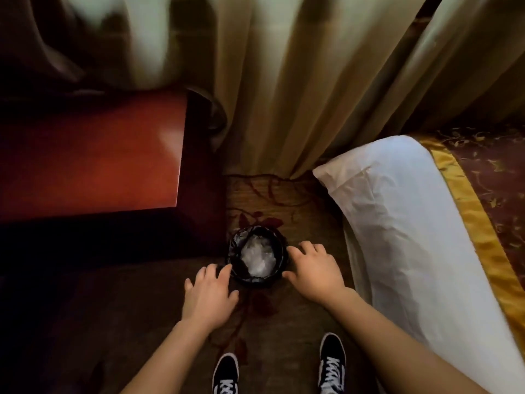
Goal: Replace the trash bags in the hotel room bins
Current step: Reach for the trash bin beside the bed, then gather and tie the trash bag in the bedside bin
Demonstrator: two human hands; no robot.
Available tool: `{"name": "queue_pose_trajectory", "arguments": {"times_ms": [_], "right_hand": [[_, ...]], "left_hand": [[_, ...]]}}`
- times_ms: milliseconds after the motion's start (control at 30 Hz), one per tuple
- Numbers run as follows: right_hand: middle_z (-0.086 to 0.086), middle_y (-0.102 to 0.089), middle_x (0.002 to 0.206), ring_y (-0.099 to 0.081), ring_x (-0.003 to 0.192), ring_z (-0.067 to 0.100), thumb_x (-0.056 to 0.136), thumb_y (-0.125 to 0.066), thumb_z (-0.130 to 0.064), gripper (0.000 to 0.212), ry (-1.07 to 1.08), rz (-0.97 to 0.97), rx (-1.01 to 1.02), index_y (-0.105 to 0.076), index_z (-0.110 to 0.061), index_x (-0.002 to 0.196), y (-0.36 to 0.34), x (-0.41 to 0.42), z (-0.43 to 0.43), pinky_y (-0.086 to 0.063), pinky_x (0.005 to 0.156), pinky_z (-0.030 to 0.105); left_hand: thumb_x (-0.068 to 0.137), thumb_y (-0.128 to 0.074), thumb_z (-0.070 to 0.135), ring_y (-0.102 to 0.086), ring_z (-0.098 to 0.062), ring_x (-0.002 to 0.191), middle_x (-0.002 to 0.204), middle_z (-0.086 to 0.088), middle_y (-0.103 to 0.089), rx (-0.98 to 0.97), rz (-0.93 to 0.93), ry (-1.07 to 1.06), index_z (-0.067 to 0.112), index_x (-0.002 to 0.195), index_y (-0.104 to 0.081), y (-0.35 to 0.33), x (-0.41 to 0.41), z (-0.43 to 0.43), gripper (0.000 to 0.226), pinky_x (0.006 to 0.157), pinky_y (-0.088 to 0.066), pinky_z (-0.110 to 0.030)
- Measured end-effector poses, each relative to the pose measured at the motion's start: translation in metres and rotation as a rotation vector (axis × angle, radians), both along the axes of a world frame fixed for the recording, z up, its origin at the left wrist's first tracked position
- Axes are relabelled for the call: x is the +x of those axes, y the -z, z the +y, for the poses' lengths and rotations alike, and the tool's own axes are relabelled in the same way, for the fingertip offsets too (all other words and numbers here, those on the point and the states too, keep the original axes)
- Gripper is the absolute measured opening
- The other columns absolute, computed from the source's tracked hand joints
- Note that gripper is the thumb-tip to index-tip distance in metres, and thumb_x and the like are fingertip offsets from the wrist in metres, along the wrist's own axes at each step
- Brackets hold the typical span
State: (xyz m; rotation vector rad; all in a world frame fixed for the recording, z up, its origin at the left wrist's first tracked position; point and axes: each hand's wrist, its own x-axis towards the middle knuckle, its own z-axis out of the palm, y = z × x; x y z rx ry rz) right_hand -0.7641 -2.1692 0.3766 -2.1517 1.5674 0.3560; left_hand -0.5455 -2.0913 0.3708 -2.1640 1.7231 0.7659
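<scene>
The bin [236, 270] stands on the patterned carpet [136, 308], between a red-brown table [93, 160] and the bed [397, 223]. A black bag [237, 245] lines it, and crumpled white rubbish [258, 258] lies inside. The left hand [208, 291] is at the bin's left side and the right hand [315, 271] at its right. Each hand's grip is apart, fingers spread and holding nothing. Whether the fingertips touch the rim cannot be told. Two black shoes [332, 362] with white laces stand on the carpet below the hands. Beige curtains [284, 81] hang behind the bin. A gold-edged bedspread [468, 223] covers the bed's right part.
</scene>
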Motion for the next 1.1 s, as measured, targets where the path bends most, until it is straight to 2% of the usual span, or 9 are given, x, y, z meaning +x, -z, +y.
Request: {"name": "queue_pose_trajectory", "arguments": {"times_ms": [233, 400, 533, 633, 767, 833, 933, 1033, 1100], "right_hand": [[0.004, -0.043, 0.146, -0.041, 0.132, 0.029, 0.092, -0.053, -0.053, 0.063, -0.046, -0.046, 0.013, -0.036, -0.028, 0.148, 0.148, -0.006, -0.048, -0.045, 0.103, 0.044], [-0.002, -0.043, 0.146, -0.041, 0.134, 0.024, 0.094, -0.052, -0.054, 0.065, 0.068, -0.191, 0.038, -0.034, -0.028, 0.15, 0.258, 0.008, -0.065, -0.045, 0.103, 0.036], [-0.001, -0.045, 0.146, -0.044, 0.134, 0.023, 0.092, -0.054, -0.056, 0.066, 0.151, -0.289, -0.026, -0.036, -0.026, 0.149, 0.321, 0.012, -0.082, -0.044, 0.106, 0.037], [0.0, -0.041, 0.151, -0.045, 0.135, 0.022, 0.093, -0.051, -0.058, 0.069, 0.224, -0.368, -0.067, -0.033, -0.025, 0.151, 0.343, 0.011, -0.099, -0.042, 0.106, 0.038], [0.001, -0.04, 0.155, -0.044, 0.137, 0.02, 0.094, -0.042, -0.063, 0.071, 0.284, -0.449, 0.109, -0.03, -0.026, 0.154, 0.362, 0.014, -0.123, -0.036, 0.11, 0.038], [0.0, -0.043, 0.154, -0.045, 0.137, 0.022, 0.092, -0.042, -0.068, 0.073, 0.359, -0.533, 0.185, -0.033, -0.027, 0.152, 0.367, 0.013, -0.13, -0.037, 0.113, 0.042], [0.0, -0.048, 0.149, -0.052, 0.129, 0.023, 0.089, -0.042, -0.072, 0.077, 0.408, -0.588, 0.254, -0.035, -0.027, 0.15, 0.376, 0.01, -0.136, -0.042, 0.109, 0.048], [0.001, -0.047, 0.149, -0.051, 0.13, 0.024, 0.091, -0.041, -0.071, 0.075, 0.404, -0.56, 0.29, -0.036, -0.026, 0.15, 0.383, 0.008, -0.14, -0.042, 0.108, 0.049], [0.003, -0.053, 0.144, -0.053, 0.127, 0.024, 0.092, -0.043, -0.067, 0.071, 0.415, -0.552, 0.309, -0.043, -0.022, 0.147, 0.386, 0.008, -0.143, -0.044, 0.106, 0.047]], "left_hand": [[0.096, -0.043, 0.05, -0.027, -0.024, 0.143, 0.154, -0.005, -0.03, -0.068, -0.005, -0.1, 0.029, 0.153, -0.02, 0.139, -0.01, -0.032, 0.064, 0.114, -0.031, -0.049], [0.097, -0.044, 0.048, -0.033, -0.026, 0.139, 0.153, -0.007, -0.031, -0.183, -0.002, -0.181, 0.026, 0.153, -0.02, 0.245, 0.01, -0.043, 0.065, 0.104, -0.043, -0.042], [0.096, -0.045, 0.049, -0.038, -0.026, 0.136, 0.153, -0.009, -0.032, -0.295, -0.018, -0.169, 0.025, 0.154, -0.017, 0.309, 0.024, -0.056, 0.069, 0.099, -0.048, -0.039], [0.094, -0.049, 0.05, -0.047, -0.027, 0.129, 0.152, -0.008, -0.033, -0.344, 0.082, -0.233, 0.027, 0.155, -0.008, 0.34, 0.032, -0.065, 0.077, 0.093, -0.051, -0.038], [0.09, -0.054, 0.056, -0.052, -0.028, 0.127, 0.151, -0.006, -0.041, -0.312, 0.268, -0.403, 0.031, 0.155, -0.003, 0.363, 0.044, -0.083, 0.086, 0.101, -0.044, -0.04], [0.09, -0.054, 0.056, -0.052, -0.026, 0.128, 0.15, -0.004, -0.043, -0.338, 0.285, -0.444, 0.031, 0.155, -0.008, 0.362, 0.048, -0.088, 0.084, 0.103, -0.043, -0.04], [0.091, -0.054, 0.053, -0.049, -0.026, 0.13, 0.147, -0.006, -0.047, -0.36, 0.245, -0.466, 0.026, 0.153, -0.023, 0.362, 0.05, -0.089, 0.075, 0.105, -0.041, -0.038], [0.091, -0.055, 0.051, -0.059, -0.02, 0.115, 0.128, 0.001, -0.063, -0.38, 0.248, -0.459, 0.027, 0.139, -0.049, 0.363, 0.051, -0.087, 0.053, 0.095, -0.048, -0.036], [0.092, -0.056, 0.048, -0.063, -0.015, 0.1, 0.113, 0.007, -0.068, -0.376, 0.247, -0.469, 0.027, 0.127, -0.059, 0.361, 0.054, -0.086, 0.041, 0.084, -0.051, -0.034]]}}
